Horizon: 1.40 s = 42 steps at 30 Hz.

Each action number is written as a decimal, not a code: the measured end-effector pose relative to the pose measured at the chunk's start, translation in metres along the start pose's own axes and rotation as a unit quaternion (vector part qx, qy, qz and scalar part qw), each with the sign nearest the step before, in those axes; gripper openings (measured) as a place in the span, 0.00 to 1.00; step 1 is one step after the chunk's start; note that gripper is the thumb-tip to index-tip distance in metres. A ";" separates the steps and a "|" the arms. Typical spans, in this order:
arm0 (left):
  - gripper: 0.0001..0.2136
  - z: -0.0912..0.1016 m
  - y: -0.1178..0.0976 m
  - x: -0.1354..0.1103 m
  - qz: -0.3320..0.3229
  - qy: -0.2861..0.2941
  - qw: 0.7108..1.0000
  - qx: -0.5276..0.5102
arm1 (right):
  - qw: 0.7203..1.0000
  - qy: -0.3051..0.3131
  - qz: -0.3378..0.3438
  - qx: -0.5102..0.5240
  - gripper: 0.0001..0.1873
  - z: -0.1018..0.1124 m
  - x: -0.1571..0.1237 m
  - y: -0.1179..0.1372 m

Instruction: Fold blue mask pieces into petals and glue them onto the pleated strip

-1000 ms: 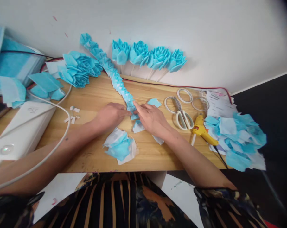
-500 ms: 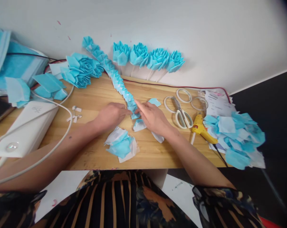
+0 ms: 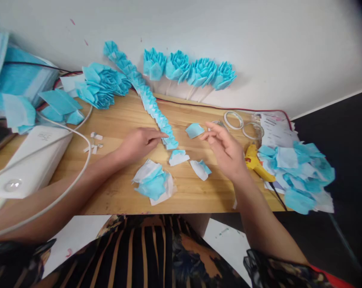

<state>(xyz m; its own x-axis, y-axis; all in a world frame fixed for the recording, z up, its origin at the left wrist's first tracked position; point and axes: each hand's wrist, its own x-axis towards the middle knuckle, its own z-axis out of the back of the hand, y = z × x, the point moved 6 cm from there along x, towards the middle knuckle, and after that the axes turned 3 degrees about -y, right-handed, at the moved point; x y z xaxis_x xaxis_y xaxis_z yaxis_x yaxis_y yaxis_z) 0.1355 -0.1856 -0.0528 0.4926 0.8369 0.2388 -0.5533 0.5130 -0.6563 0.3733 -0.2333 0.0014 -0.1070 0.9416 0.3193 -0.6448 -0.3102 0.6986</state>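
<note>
A long strip of pleated light-blue fabric petals (image 3: pixel 151 105) runs from the wall down to the middle of the table. At its near end my left hand (image 3: pixel 139 143) holds the left edge, index finger stretched onto it and the other fingers curled. My right hand (image 3: pixel 225 150) is raised off the strip, its fingers loosely bent and apart with nothing visible in them. It covers most of the scissors. Just left of its fingertips lies a blue square piece (image 3: pixel 194 130). Two more blue-and-white pieces, one petal (image 3: pixel 178 157) and another petal (image 3: pixel 200 170), lie below the strip's end.
Finished blue fabric flowers (image 3: pixel 177 67) lean on the wall; a flower bunch (image 3: pixel 101 86) lies left. A white power bank (image 3: pixel 34 160) and cable occupy the left. Tape rolls (image 3: pixel 233 120), a yellow glue gun (image 3: pixel 257 164) and a petal pile (image 3: pixel 307 176) are right. Loose fabric (image 3: pixel 152 182) lies in front.
My right hand has let go of the strip's end and moved right, over the scissors. My left hand stays at the strip. The small pieces under the right hand now show.
</note>
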 end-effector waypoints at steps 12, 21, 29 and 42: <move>0.12 0.016 0.003 0.000 0.097 -0.071 0.991 -0.056 | 0.992 0.004 -0.016 -0.125 0.17 0.004 -0.067 -0.008; 0.14 0.017 -0.020 -0.003 -0.022 -0.017 0.999 -0.018 | 0.988 0.078 -0.007 -0.133 0.32 -0.019 -0.089 -0.010; 0.13 0.036 -0.077 -0.017 -0.197 0.070 0.978 -0.008 | 0.987 0.142 0.056 -0.052 0.37 -0.063 -0.078 0.010; 0.27 0.018 -0.092 -0.106 -0.262 0.092 0.960 0.038 | 0.968 0.181 0.057 0.164 0.26 -0.055 -0.044 0.050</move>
<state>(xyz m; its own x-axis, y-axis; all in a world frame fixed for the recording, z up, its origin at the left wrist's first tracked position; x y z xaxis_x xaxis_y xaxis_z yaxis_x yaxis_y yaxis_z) 0.1225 -0.3178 -0.0046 0.8228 0.4166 0.3866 -0.2422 0.8724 -0.4246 0.3039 -0.2831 -0.0131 -0.4591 0.8649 0.2029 -0.3448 -0.3840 0.8566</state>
